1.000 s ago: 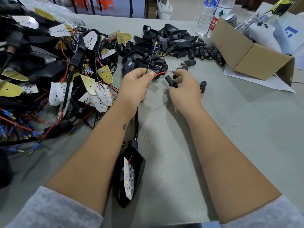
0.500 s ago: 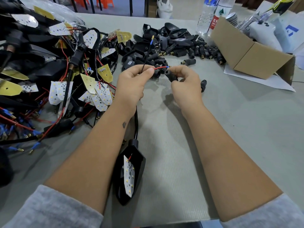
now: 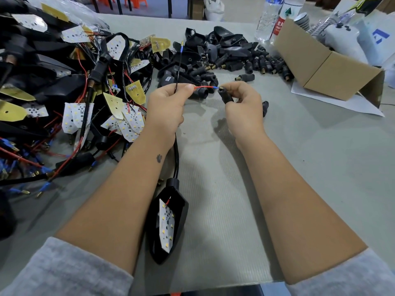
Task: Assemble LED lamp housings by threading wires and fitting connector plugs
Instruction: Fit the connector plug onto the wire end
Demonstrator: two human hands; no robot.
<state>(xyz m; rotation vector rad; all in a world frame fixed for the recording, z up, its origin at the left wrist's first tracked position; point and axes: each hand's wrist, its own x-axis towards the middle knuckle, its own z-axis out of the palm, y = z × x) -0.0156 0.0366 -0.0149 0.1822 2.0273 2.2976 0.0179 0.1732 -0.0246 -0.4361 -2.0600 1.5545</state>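
Above the middle of the table point(image 3: 320, 167), a red wire point(image 3: 204, 87) is pinched by the left hand point(image 3: 167, 107) and lies left to right, its blue tip pointing right at a black connector plug point(image 3: 225, 96) gripped by the right hand point(image 3: 245, 110).

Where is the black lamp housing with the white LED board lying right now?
In the head view, the lamp housing lies on the grey table at lower centre, between the two forearms and nearer the left one, its black cable running up to the left hand.
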